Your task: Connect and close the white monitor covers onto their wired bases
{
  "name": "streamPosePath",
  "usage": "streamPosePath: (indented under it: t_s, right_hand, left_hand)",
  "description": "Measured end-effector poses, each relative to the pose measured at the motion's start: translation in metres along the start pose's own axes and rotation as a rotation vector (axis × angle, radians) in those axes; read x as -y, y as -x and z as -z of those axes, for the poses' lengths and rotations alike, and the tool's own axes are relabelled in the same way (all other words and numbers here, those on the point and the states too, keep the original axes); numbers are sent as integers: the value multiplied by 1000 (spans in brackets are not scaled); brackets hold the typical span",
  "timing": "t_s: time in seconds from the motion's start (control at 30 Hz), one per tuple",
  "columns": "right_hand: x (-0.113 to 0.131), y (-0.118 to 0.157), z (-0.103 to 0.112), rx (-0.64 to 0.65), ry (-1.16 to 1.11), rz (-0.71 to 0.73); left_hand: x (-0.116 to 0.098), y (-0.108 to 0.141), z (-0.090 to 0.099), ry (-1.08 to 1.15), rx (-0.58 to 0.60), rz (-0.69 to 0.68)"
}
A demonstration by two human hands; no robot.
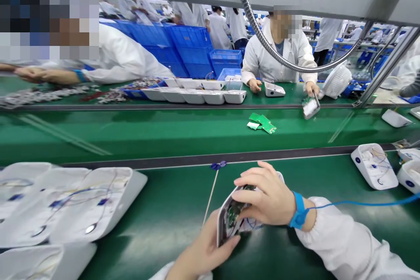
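- From the head view, I see the left hand [210, 243] closed around the lower end of a white-edged unit [220, 223], with the thumb on the near side.
- The unit is tilted, lifted above the green table [157, 232], and a circuit board [233, 211] shows inside it.
- The right hand [267, 192] lies over the upper part of the unit with its fingers bent; if it grips or only touches, I cannot tell.
- A blue wrist strap [299, 212] is around the right wrist, and its cord goes away to the right.
- Just behind the left hand there is a thin pale stick [211, 194] with a dark blue piece [218, 165] at its far end.
- On the left side, several open white housings [126, 197] stand close together, with wires inside.
- At the right, another open housing [374, 170] rests near the table's far edge.
- Beyond, some green boards [264, 122] lie overlapping on the green strip [177, 129].
- Across from there, a co-worker in a white coat [282, 63] holds a part [310, 108].
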State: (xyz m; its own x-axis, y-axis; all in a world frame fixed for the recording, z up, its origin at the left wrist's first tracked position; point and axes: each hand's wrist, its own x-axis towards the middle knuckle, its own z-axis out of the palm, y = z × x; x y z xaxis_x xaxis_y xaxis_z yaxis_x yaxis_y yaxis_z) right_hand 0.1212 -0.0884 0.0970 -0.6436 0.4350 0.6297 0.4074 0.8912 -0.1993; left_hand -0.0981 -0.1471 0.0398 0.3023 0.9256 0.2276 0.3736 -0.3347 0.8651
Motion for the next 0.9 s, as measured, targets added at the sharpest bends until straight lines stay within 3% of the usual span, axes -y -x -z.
streamPosePath:
  t_s: [0.1, 0.2, 0.33, 0.43, 0.53, 0.6, 0.63, 0.77, 0.83, 0.9]
  right_hand:
    - [-8, -5, 17, 0, -118, 32]
    - [-21, -8, 41, -55, -374, 20]
    - [-31, -9, 53, -81, -594, -285]
    - [-30, -7, 34, 111, -477, -475]
    - [-25, -6, 10, 394, -326, -480]
    - [-22, -5, 2, 499, -300, -520]
    - [-22, -6, 2, 493, -312, -558]
    - [-25, -10, 10, 270, -570, -767]
    - [-28, -12, 13, 175, -705, -926]
    - [-29, -14, 12, 55, -794, -1095]
  left_hand:
    - [-19, -11, 11, -127, 81, -140]
    - [-26, -15, 17, -162, 116, -340]
    - [-19, -13, 14, -222, 89, -459]
    - [-9, -9, 7, -365, 80, -557]
    - [4, -7, 1, -467, 84, -668]
    - [11, -6, -3, -496, 27, -618]
    - [14, -7, -3, -506, -20, -572]
    - [18, -12, 0, -523, -301, -396]
    - [16, -15, 5, -488, -469, -226]
    - [14, -15, 10, -407, -565, -43]
